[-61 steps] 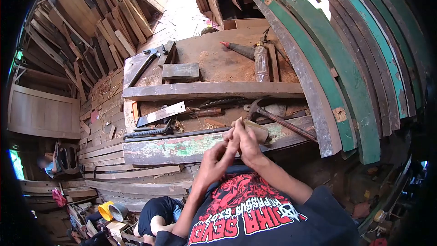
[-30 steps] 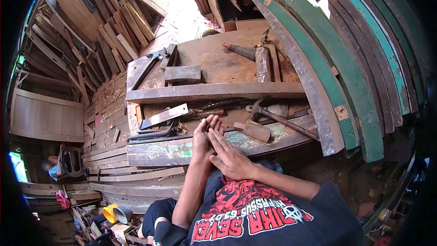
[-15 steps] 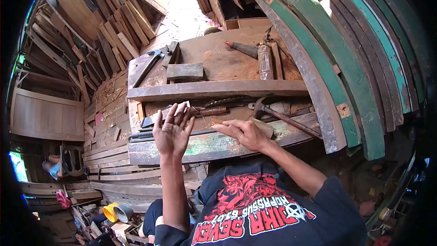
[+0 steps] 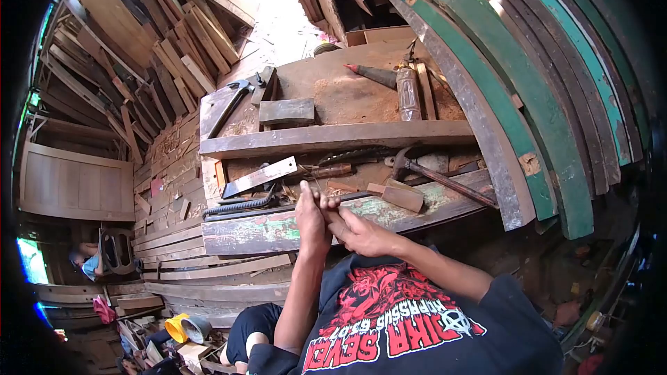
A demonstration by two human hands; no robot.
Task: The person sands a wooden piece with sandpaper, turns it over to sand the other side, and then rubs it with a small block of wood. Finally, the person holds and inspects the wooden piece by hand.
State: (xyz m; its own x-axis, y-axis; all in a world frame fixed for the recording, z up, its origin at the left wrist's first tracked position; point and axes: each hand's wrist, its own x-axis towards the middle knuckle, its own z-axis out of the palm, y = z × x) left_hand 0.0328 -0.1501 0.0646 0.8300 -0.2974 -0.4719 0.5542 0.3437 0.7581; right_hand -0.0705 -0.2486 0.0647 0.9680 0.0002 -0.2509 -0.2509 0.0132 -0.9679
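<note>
My left hand and my right hand meet in front of the bench's near edge. The fingers of both are bent and pressed together, and whatever lies between them, if anything, is hidden. Just beyond them are a try square with a pale metal blade and a tool with a wooden handle. To the right of my hands sits a small wooden block on the bench edge. A claw hammer lies to its right, its handle slanting toward me.
Across the bench runs a wooden beam. Behind it are another hammer, a wood block, a plastic bottle and a handsaw-like dark tool. Curved green planks stand at right. A person is at far left.
My left hand has moved right and closed from spread fingers. My right hand has drawn back toward me from the wooden block, and the two hands now touch.
</note>
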